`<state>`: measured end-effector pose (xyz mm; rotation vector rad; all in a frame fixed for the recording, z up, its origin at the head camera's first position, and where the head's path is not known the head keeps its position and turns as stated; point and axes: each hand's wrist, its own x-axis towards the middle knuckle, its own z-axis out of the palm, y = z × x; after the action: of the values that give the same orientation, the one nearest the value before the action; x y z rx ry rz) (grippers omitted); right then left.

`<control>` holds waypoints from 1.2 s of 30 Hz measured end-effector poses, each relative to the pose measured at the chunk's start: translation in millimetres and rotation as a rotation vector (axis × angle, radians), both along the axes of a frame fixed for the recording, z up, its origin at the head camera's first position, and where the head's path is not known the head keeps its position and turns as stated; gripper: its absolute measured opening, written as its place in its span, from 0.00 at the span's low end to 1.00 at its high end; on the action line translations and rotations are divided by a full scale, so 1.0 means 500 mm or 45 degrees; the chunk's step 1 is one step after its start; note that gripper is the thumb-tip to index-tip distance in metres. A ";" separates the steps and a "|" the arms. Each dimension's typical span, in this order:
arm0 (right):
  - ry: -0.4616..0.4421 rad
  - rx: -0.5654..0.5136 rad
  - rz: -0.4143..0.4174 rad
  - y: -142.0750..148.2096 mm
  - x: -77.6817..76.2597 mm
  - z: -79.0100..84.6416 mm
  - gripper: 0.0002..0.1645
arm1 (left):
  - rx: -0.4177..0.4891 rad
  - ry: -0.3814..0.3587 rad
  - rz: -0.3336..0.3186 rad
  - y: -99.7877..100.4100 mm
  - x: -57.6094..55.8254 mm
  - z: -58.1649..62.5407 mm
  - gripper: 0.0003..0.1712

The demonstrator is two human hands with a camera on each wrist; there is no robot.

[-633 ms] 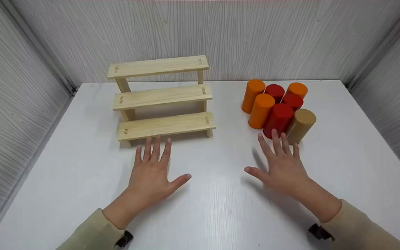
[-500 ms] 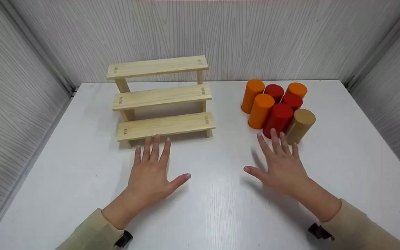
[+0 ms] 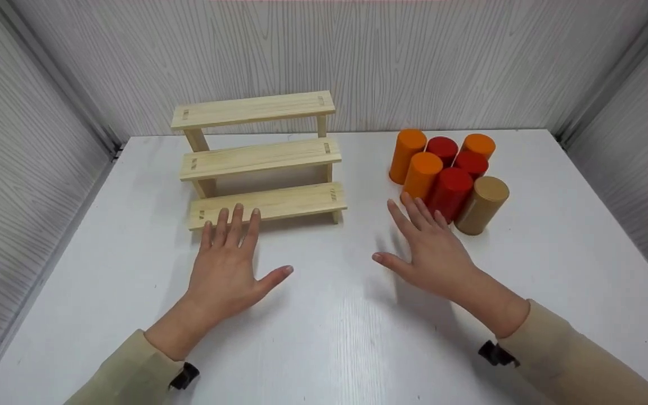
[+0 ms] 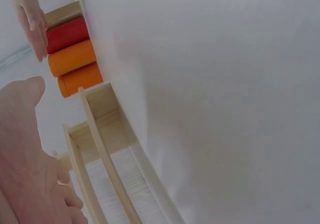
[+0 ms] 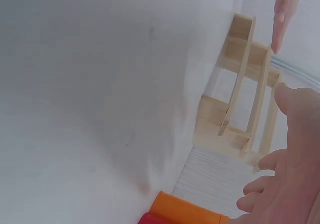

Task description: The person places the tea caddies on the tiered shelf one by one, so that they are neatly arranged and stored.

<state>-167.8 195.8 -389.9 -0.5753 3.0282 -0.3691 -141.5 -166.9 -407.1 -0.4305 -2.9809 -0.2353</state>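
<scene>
My left hand [image 3: 224, 275] hovers over the table with its fingers spread, holding nothing. In the head view its fingertips overlap the lowest step of a three-tier wooden stand [image 3: 262, 157]. Spread as well and holding nothing, my right hand [image 3: 439, 259] is above the table just in front of a group of cylinders. Its fingers partly hide a front orange cylinder [image 3: 422, 174] and a red cylinder [image 3: 449, 194]. A tan cylinder [image 3: 482, 205] stands at the group's near right corner. In the right wrist view an orange cylinder [image 5: 185, 209] shows below the fingers.
Behind the front cylinders stand another orange cylinder [image 3: 408, 156], two red ones and one more orange cylinder [image 3: 478, 146]. The white table [image 3: 324, 315] is bounded by a wood-grain back wall [image 3: 358, 62] and side walls.
Both hands have shifted left and a little forward over the table, fingers still spread. The stand and the cylinders stay in place.
</scene>
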 end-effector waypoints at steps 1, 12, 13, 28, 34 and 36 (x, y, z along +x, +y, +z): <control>-0.003 -0.003 0.011 -0.009 -0.006 0.004 0.60 | -0.004 0.006 0.002 -0.006 -0.003 0.002 0.68; -0.026 -0.037 0.141 -0.091 -0.082 0.018 0.56 | -0.008 0.020 0.034 -0.099 -0.042 0.011 0.66; -0.028 -0.036 0.149 -0.097 -0.088 0.017 0.56 | -0.002 0.016 0.038 -0.108 -0.045 0.011 0.66; -0.126 -0.037 0.206 -0.153 -0.146 -0.011 0.54 | 0.006 -0.085 0.053 -0.176 -0.079 -0.002 0.63; -0.133 0.007 0.241 -0.154 -0.151 -0.026 0.53 | -0.003 -0.166 0.054 -0.178 -0.083 -0.008 0.65; -0.122 0.010 0.251 -0.154 -0.152 -0.029 0.52 | -0.003 -0.177 0.054 -0.179 -0.084 -0.007 0.65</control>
<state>-243.7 118.9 -404.3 -0.8215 2.8481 -0.3637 -183.3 -256.3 -410.5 -0.3653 -3.1229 -0.2682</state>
